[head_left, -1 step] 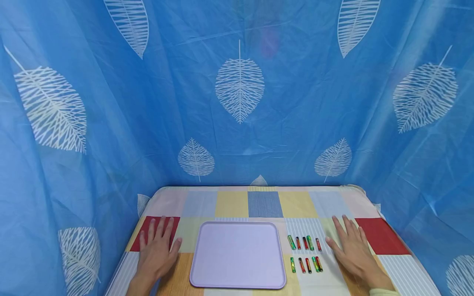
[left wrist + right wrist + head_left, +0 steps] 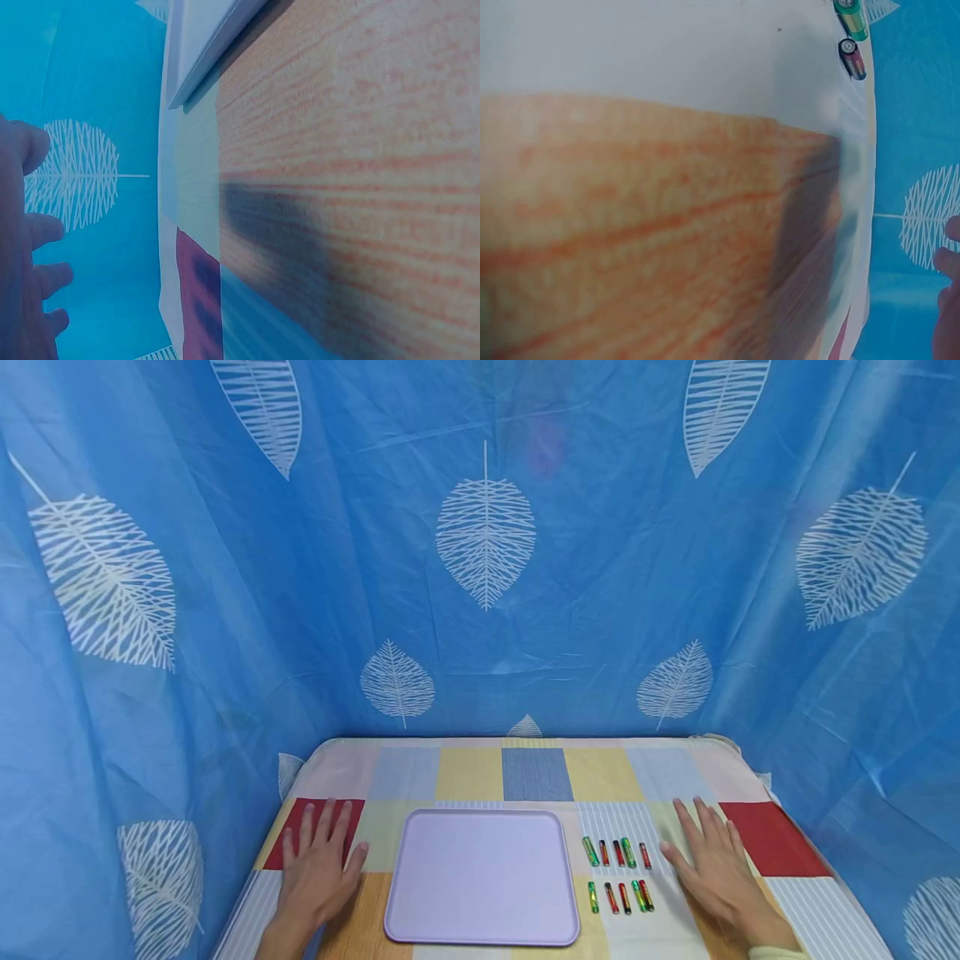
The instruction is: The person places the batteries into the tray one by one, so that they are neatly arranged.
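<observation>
My left hand (image 2: 318,868) is at the left of the table with its fingers spread, left of a pale purple tray (image 2: 482,877). Over on the right, my right hand (image 2: 723,872) has straight fingers and holds nothing. Between the tray and the right hand lie small batteries in two rows. The far row has green batteries (image 2: 628,852) and thinner red and black ones (image 2: 646,856); the near row mixes the same colours, with a green one (image 2: 593,897) at its left end. In the right wrist view, a green battery (image 2: 851,19) and a dark red one (image 2: 853,60) appear near the top.
A patchwork-patterned cloth (image 2: 536,774) covers the table. Blue curtains (image 2: 585,568) with white leaf prints hang behind it and along both sides. The tray's corner (image 2: 184,94) shows at the top of the left wrist view.
</observation>
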A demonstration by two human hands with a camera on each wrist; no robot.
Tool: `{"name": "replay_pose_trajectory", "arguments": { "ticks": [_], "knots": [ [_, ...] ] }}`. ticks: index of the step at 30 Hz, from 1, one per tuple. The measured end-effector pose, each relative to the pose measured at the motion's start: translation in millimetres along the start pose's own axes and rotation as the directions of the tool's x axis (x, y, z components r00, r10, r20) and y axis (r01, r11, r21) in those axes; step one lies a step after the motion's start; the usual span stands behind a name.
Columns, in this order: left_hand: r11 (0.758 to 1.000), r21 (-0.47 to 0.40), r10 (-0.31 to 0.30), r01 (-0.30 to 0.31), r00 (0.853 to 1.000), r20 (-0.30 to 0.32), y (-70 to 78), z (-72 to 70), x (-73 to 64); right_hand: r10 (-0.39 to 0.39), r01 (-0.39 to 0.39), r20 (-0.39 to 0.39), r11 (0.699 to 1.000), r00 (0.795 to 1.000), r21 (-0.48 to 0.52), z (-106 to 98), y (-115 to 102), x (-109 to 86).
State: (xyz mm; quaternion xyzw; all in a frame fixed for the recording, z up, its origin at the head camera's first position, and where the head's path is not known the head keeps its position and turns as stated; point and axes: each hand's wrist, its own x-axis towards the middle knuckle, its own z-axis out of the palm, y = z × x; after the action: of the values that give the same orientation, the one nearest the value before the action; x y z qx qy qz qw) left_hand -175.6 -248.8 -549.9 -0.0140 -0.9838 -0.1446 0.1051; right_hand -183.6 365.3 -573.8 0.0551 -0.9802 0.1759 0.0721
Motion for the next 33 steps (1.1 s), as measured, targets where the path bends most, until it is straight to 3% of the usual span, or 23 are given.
{"name": "replay_pose_trajectory", "arguments": {
  "ticks": [7, 11, 17, 19, 24, 30, 33],
  "knots": [
    [1.000, -0.016, 0.007, -0.007, 1.000, -0.006, 2.2, -0.3, 4.6, -0.001, 0.001, 0.001, 0.999, 1.000, 0.042, -3.4, 4.6, -1.4],
    [0.999, -0.044, -0.022, 0.023, 1.000, 0.019, 2.4, 0.4, 3.2, 0.001, 0.000, -0.007, 0.995, 1.000, 0.098, -5.4, 2.4, -2.7],
    [0.981, -0.184, -0.065, 0.068, 0.998, 0.026, 5.5, 0.1, 0.5, 0.008, -0.003, -0.029, 0.985, 1.000, 0.174, -10.1, -4.7, -4.4],
    [0.958, -0.270, -0.092, 0.096, 0.995, 0.028, 7.1, -0.8, -1.2, 0.017, -0.012, -0.024, 0.976, 1.000, 0.219, -13.7, -7.2, -5.7],
    [0.869, -0.451, -0.196, 0.202, 0.979, 0.059, 12.3, -3.0, -7.6, 0.009, -0.005, -0.013, 0.953, 1.000, 0.302, -21.7, -12.7, -9.0],
    [0.797, -0.549, -0.250, 0.254, 0.965, 0.082, 21.0, -4.3, -19.4, 0.050, -0.069, 0.066, 0.940, 0.997, 0.335, -24.5, -19.9, -14.0],
    [0.774, -0.585, -0.257, 0.243, 0.965, 0.061, 25.5, -1.8, -25.8, 0.082, -0.117, 0.105, 0.911, 0.991, 0.394, -23.7, -23.7, -13.8]
  ]
}}
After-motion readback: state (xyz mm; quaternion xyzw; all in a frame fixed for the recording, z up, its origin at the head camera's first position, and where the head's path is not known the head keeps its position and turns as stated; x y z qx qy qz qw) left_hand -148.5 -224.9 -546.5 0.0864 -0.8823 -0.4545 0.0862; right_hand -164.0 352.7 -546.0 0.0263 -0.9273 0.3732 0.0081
